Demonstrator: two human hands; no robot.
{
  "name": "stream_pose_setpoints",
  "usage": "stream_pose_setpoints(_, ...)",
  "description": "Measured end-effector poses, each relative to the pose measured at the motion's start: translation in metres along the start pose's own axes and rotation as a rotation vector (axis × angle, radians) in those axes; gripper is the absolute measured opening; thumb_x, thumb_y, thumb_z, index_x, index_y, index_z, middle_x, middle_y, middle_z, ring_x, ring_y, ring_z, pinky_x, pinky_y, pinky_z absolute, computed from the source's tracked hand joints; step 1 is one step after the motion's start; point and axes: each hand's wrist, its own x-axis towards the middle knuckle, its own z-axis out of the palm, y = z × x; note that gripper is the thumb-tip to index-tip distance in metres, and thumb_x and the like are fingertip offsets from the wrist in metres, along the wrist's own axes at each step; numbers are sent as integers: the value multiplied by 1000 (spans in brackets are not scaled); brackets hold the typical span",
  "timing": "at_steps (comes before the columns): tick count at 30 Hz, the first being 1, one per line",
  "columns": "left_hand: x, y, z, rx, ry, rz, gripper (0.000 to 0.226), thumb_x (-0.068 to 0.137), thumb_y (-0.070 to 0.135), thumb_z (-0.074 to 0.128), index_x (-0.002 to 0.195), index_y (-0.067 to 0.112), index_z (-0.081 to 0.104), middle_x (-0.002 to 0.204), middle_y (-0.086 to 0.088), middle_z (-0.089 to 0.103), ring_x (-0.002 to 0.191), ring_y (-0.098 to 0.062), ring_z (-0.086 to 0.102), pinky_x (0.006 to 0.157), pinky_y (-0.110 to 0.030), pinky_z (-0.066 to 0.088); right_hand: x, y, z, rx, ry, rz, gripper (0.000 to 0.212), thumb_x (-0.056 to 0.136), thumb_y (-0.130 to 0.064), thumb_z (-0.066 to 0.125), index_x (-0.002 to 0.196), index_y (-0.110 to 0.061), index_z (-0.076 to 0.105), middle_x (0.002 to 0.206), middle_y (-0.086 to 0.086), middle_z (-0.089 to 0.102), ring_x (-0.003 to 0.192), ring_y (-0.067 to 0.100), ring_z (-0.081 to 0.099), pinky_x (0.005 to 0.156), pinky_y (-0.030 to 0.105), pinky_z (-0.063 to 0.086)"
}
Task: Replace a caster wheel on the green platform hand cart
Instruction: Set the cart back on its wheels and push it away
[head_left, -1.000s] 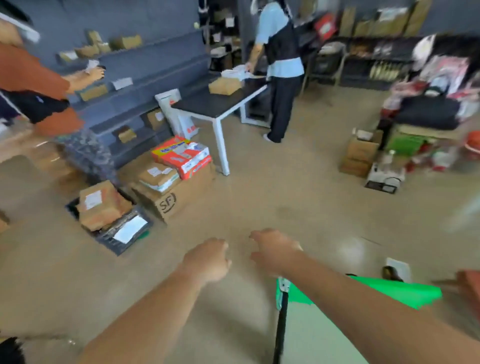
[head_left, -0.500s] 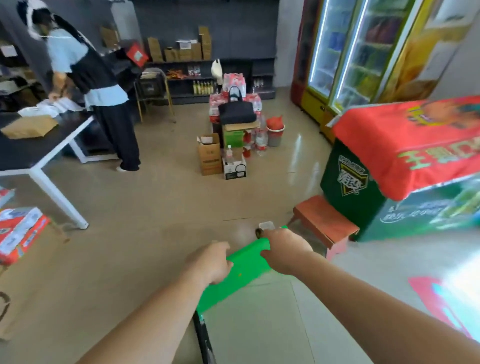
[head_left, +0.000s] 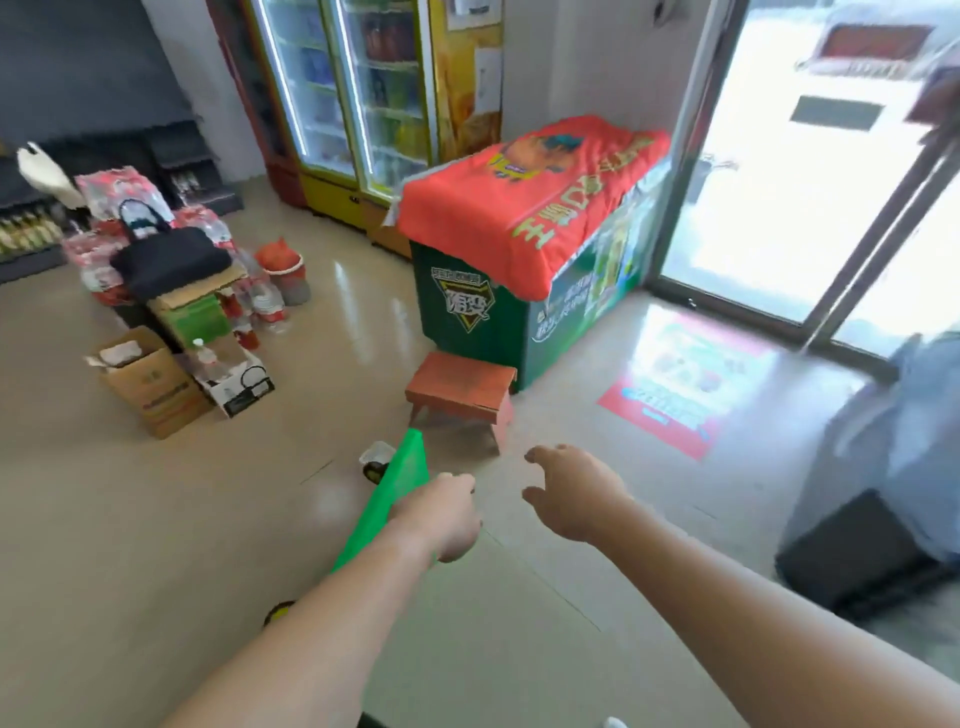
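Observation:
The green platform hand cart (head_left: 393, 497) stands tipped on its edge on the floor, seen almost edge-on. My left hand (head_left: 444, 517) is closed on its upper edge. My right hand (head_left: 571, 493) hovers to the right of the cart with fingers spread, holding nothing. A caster wheel (head_left: 374, 465) with a pale mounting plate shows at the cart's far end, on its left side. Another dark wheel (head_left: 278, 613) peeks out beside my left forearm near the floor.
An orange stool (head_left: 462, 389) stands just beyond the cart, in front of a green chest freezer (head_left: 483, 312) under a red cloth. Cardboard boxes (head_left: 150, 384) and bottled water packs are at the left. A person's leg and a black box (head_left: 857, 551) are at right. Glass doors lie behind.
My view has swung right across the shop. The cart went from both hands gripping its edge to my left hand alone; my right hand let go and opened.

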Motion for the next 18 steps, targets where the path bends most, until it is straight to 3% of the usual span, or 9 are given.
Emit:
stream_pose_setpoints(10, -54, 51, 52, 98, -140, 271, 48, 98, 39, 52, 145, 26, 47, 148, -3, 49, 131, -31, 54, 106, -43, 46, -132, 37, 56, 130, -17, 349, 54, 100, -39, 54, 150, -28, 39, 150, 2, 45, 133, 26, 49, 104, 39, 46)
stream_pose_setpoints(18, -110, 53, 123, 119, -208, 324, 47, 101, 37, 52, 145, 24, 46, 148, -4, 50, 131, -32, 54, 106, -45, 47, -213, 49, 126, 185, -56, 420, 54, 100, -38, 56, 150, -27, 40, 145, 3, 49, 130, 27, 51, 103, 40, 47)
